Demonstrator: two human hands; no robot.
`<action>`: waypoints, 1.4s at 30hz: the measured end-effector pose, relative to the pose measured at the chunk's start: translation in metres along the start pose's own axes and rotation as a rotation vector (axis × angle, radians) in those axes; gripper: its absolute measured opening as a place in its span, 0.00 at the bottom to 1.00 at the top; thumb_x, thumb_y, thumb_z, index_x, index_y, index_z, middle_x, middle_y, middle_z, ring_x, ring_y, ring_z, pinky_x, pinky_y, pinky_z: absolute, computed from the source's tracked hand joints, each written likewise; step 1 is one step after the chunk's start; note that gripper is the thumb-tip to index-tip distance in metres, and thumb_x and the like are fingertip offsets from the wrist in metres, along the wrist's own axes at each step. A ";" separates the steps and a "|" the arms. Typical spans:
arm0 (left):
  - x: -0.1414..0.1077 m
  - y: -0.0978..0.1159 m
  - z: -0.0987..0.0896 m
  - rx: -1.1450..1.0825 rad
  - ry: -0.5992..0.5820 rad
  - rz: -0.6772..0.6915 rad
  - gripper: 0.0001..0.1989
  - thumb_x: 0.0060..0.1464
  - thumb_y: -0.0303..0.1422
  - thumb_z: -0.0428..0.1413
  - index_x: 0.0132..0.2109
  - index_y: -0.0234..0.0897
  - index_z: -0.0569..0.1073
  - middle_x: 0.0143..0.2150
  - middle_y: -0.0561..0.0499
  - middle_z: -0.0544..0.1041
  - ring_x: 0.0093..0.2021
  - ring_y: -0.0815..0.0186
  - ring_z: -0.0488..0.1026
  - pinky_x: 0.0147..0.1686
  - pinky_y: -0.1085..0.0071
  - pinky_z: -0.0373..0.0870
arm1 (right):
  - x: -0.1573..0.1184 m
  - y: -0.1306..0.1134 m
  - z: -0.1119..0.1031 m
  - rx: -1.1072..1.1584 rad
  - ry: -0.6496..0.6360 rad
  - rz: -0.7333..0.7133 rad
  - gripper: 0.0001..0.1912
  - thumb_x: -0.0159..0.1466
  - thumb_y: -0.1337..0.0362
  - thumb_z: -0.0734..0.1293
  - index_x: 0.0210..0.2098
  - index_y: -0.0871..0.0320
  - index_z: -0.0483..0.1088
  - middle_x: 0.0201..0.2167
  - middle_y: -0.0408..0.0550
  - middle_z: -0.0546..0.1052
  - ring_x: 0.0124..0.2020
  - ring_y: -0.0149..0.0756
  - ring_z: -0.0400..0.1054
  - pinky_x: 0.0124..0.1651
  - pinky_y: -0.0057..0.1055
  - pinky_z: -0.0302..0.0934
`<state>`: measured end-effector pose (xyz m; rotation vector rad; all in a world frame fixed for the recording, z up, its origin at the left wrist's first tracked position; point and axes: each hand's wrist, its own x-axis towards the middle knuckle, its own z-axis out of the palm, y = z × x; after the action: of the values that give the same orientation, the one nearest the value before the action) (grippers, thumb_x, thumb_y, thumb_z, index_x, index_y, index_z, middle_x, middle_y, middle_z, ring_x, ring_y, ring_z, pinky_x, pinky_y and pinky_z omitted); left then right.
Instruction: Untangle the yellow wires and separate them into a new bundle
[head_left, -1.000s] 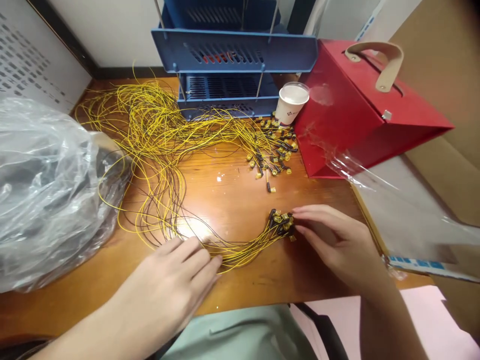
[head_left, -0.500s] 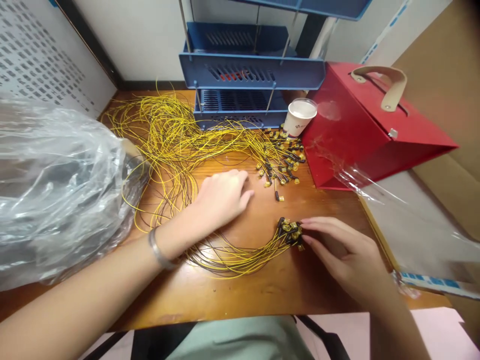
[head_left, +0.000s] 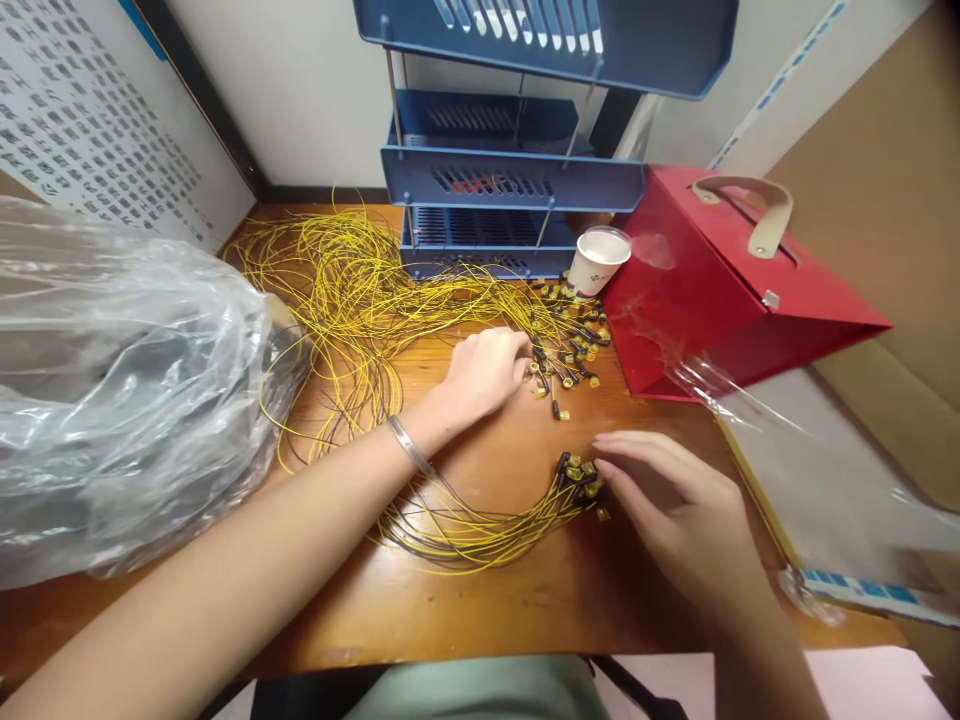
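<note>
My left hand (head_left: pixel 489 372), with a silver bangle on its wrist, is at the near left edge of a pile of yellow and black wires (head_left: pixel 435 305). Its bent fingers and thumb look slightly apart beside the wires' black ends with clear yellowish caps (head_left: pixel 570 368); the fingertips are partly hidden. On the right, my right hand (head_left: pixel 679 505) is open, thumb and fingers apart, at the tips of a smaller bundle of the same wires (head_left: pixel 480 540). That bundle's capped ends (head_left: pixel 579 480) lie gathered together, and its wires curve left under my left forearm.
Blue tiered trays (head_left: pixel 510 182) stand at the back, a paper cup (head_left: pixel 598 262) beside them. A red box with a handle (head_left: pixel 690 300) is at the right, near clear plastic film. A large clear plastic bag (head_left: pixel 142 400) fills the left side of the wooden table (head_left: pixel 420 625).
My left hand has moved right and away from me, up to the capped ends of the pile. My right hand has stayed by the small bundle. The camera view has tilted up slightly.
</note>
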<state>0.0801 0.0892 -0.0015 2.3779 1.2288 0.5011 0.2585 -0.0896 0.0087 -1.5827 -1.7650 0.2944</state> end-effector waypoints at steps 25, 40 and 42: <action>-0.047 0.050 -0.037 -1.164 -0.038 -0.268 0.08 0.62 0.27 0.57 0.36 0.31 0.81 0.34 0.48 0.80 0.33 0.70 0.73 0.32 0.77 0.68 | 0.066 -0.015 0.032 0.516 0.007 0.252 0.10 0.65 0.64 0.71 0.46 0.57 0.81 0.37 0.46 0.85 0.31 0.33 0.79 0.35 0.26 0.73; 0.029 0.016 -0.026 -1.180 -0.252 -0.744 0.08 0.60 0.29 0.52 0.31 0.36 0.69 0.33 0.47 0.79 0.24 0.69 0.69 0.28 0.71 0.66 | 0.058 -0.024 0.013 0.406 0.027 -0.166 0.10 0.69 0.70 0.68 0.44 0.50 0.80 0.40 0.45 0.83 0.42 0.38 0.77 0.47 0.36 0.71; 0.042 0.012 -0.028 -1.166 -0.200 -0.773 0.07 0.57 0.29 0.54 0.31 0.37 0.67 0.30 0.48 0.78 0.22 0.69 0.67 0.29 0.69 0.67 | 0.051 -0.028 0.002 0.465 -0.112 -0.231 0.08 0.70 0.67 0.69 0.42 0.49 0.80 0.38 0.46 0.83 0.40 0.39 0.78 0.43 0.36 0.73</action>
<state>0.0975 0.1229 0.0337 0.8804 1.1572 0.4889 0.2371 -0.0477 0.0432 -1.0418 -1.7816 0.6386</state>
